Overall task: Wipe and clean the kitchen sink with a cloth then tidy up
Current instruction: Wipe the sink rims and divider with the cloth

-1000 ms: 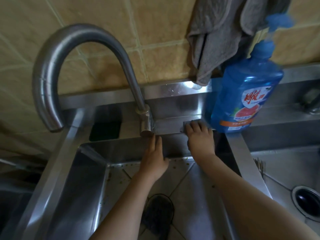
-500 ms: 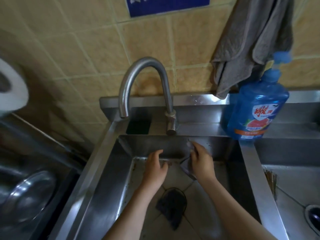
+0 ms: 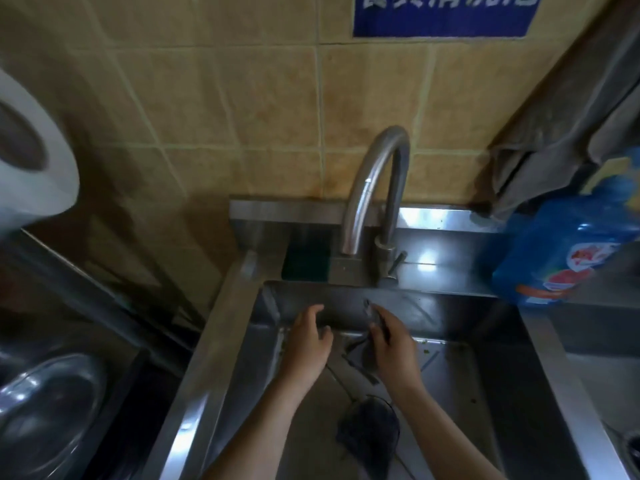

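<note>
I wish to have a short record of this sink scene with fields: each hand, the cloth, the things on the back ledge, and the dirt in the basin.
left hand: inside the sink, fingers loosely curled, holds nothing
right hand: grips the cloth near the basin's back wall
cloth: dark grey, partly hidden under the right hand
back ledge: faucet in the middle, dark sponge to its left, blue detergent bottle at right
dirt: small green bits along the back of the basin floor
drain: dark strainer in the basin floor

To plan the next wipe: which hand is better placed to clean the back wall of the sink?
Probably the right hand: it grips the cloth close to the back wall of the sink. The left hand is nearby but holds nothing.
</note>
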{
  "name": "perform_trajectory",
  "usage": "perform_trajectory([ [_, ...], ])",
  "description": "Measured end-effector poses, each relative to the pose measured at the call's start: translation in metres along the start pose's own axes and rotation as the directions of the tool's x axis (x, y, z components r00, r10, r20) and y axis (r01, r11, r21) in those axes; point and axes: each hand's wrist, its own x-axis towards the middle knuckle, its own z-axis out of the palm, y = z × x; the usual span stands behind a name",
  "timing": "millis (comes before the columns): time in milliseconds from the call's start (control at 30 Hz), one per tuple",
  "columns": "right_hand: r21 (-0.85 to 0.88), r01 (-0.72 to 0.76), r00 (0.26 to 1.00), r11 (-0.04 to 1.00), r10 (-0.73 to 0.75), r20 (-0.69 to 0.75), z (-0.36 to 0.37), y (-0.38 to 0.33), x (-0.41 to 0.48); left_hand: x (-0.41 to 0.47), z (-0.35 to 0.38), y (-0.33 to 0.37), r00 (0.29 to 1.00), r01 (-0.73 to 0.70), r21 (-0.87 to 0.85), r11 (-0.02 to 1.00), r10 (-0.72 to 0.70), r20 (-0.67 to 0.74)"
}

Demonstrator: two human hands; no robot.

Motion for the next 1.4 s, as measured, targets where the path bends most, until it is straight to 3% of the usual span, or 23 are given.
perform_trajectory([
  [133,0.046,-0.091,0.994,0.995,0.094,-0.064,0.039,-0.011,0.007,0.027,-0.012,-0.02,0.992,-0.126,0.146,0.981,0.124,0.027],
  [333,0.004,-0.1,0.978,0.995,0.099,-0.182,0.076,-0.02,0.043,0.079,-0.02,-0.037,0.973,-0.232,0.112,0.966,0.229,0.032],
  [433,-0.252,0.04,0.982,0.967,-0.085,-0.171,0.086,-0.021,0.068,0.112,-0.02,-0.039,0.957,-0.289,0.179,0.94,0.286,0.044],
  [600,-0.637,0.231,0.944,0.735,-0.327,-0.035,0.103,-0.012,0.107,0.15,-0.007,-0.043,0.907,-0.42,0.362,0.832,0.402,0.129],
  [667,-0.699,0.247,0.946,0.671,-0.324,0.023,0.11,-0.003,0.107,0.155,0.0,-0.048,0.89,-0.454,0.41,0.791,0.426,0.164],
  [767,-0.713,0.191,0.961,0.674,-0.275,-0.003,0.114,0.002,0.104,0.155,0.008,-0.054,0.889,-0.448,0.455,0.77,0.437,0.135],
  [867,-0.776,0.188,0.981,0.601,-0.151,0.121,0.114,0.005,0.108,0.156,0.009,-0.056,0.885,-0.455,0.458,0.764,0.444,0.139],
  [1067,-0.811,0.1,0.995,0.576,-0.083,0.064,0.116,0.003,0.121,0.154,0.006,-0.055,0.882,-0.462,0.467,0.754,0.447,0.151],
  [1267,-0.777,0.086,0.993,0.623,-0.12,0.014,0.116,0.003,0.112,0.153,0.005,-0.056,0.879,-0.466,0.464,0.754,0.456,0.141],
  [1400,-0.715,0.055,0.962,0.697,-0.229,-0.149,0.121,0.002,0.093,0.154,0.005,-0.056,0.884,-0.457,0.464,0.759,0.444,0.145],
])
